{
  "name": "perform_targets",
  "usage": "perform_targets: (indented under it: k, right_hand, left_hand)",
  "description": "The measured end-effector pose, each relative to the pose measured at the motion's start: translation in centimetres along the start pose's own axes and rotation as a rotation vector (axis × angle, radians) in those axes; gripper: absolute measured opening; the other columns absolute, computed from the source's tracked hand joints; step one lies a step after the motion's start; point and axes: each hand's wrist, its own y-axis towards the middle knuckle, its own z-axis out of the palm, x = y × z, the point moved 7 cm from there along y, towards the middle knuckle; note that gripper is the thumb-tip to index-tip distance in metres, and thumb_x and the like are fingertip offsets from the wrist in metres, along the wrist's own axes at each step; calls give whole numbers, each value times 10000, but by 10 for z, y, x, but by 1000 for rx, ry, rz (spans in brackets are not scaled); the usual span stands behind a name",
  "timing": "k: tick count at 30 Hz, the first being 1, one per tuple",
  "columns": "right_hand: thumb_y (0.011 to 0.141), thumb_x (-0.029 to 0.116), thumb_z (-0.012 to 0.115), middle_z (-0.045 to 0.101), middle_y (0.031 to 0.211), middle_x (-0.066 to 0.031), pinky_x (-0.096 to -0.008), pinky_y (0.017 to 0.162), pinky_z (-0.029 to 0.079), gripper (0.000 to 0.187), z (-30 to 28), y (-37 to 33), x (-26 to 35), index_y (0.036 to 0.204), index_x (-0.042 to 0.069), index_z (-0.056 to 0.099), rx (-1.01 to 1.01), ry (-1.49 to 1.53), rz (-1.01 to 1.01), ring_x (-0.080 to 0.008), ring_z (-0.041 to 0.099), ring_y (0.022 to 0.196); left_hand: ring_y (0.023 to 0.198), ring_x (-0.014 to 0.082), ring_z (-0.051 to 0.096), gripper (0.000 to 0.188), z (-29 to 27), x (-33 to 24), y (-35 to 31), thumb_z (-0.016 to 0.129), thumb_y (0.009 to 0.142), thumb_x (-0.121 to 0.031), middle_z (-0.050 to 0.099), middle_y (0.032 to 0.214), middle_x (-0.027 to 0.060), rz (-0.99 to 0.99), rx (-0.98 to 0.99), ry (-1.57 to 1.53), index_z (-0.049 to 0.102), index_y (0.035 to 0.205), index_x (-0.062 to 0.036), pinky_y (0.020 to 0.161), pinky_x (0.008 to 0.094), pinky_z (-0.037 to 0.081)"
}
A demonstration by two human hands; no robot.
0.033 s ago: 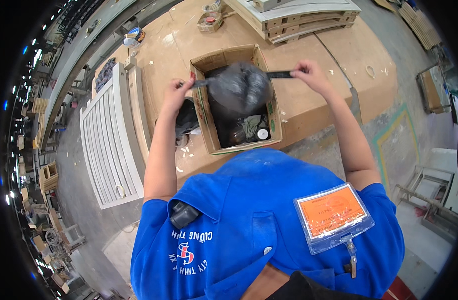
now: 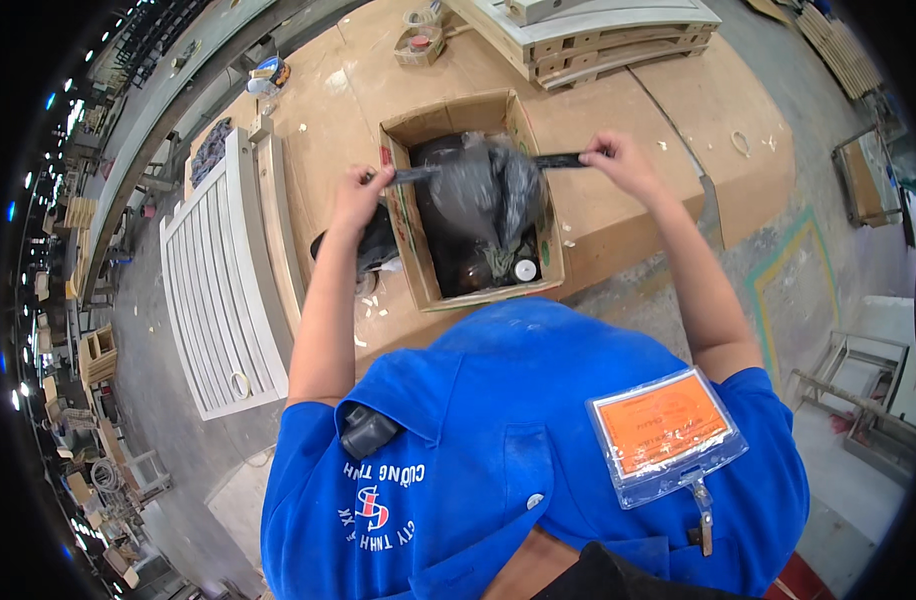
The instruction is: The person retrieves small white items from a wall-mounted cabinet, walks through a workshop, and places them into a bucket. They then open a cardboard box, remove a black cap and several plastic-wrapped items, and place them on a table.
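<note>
A dark plastic bag (image 2: 473, 190) hangs over an open cardboard box (image 2: 404, 238), its body bulging and slightly smeared by motion. One of its handles is pinched in my left hand (image 2: 360, 195), left of the box. My right hand (image 2: 620, 166) grips the opposite handle, beyond the right side of the box. Both handles are stretched out sideways. Inside the box, below the bag, lie a greenish cloth (image 2: 500, 262) and a round white-topped item (image 2: 525, 270). Whatever the bag contains cannot be seen.
White slatted wooden panels (image 2: 213, 285) lean at the table's left. Stacked frames (image 2: 618, 45) stand at the far right on the cardboard-covered table (image 2: 338, 110). A small box (image 2: 419, 45) with tape rolls sits at the back, and dark cloth (image 2: 376, 245) lies beside the open box.
The bag has changed shape and hangs slightly lower and to the right. My left hand has dropped a little; my right hand has hardly moved.
</note>
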Motion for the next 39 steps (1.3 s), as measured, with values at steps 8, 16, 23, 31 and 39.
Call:
perform_targets:
  k: [8, 16, 23, 31, 39]
  right_hand:
    - [835, 108, 532, 582, 817, -87, -236, 590, 482, 115, 37, 55, 51, 897, 12, 545, -244, 609, -63, -160, 602, 680]
    - [756, 177, 558, 376, 1285, -223, -422, 950, 359, 317, 88, 69, 61, 1060, 88, 578, -37, -520, -127, -390, 406, 1134]
    - [861, 505, 396, 153, 1435, -185, -553, 1009, 244, 625, 164, 106, -31, 1372, 165, 278, 197, -606, 167, -458, 168, 1285]
    - [883, 494, 366, 170, 1387, -289, -482, 986, 306, 622, 177, 100, -45, 1392, 170, 217, 195, -760, 279, -434, 238, 1259]
    - [821, 458, 533, 274, 1371, -175, -443, 916, 402, 656, 158, 81, 13, 1367, 198, 279, 208, -860, 260, -351, 337, 1212]
  left_hand:
    - [842, 148, 526, 215, 12, -20, 37, 539, 888, -243, 541, 991, 82, 519, -36, -826, 468, 905, -41, 698, 284, 464]
    - [1194, 374, 345, 615, 141, -14, 29, 741, 657, -244, 453, 1209, 188, 721, 81, 559, 459, 1152, -10, 1015, 409, 284]
    - [1239, 429, 252, 658, 189, 31, 55, 558, 778, -385, 316, 1352, 212, 963, -153, 940, 349, 1317, -71, 1055, 454, 195]
    - [1101, 342, 452, 529, 123, 17, -19, 692, 679, -289, 422, 1261, 198, 616, 358, 999, 529, 1112, -34, 875, 389, 414]
    - [948, 275, 596, 284, 214, 206, -3, 630, 671, -167, 621, 1018, 148, 264, 1214, 1538, 660, 924, -41, 795, 366, 478]
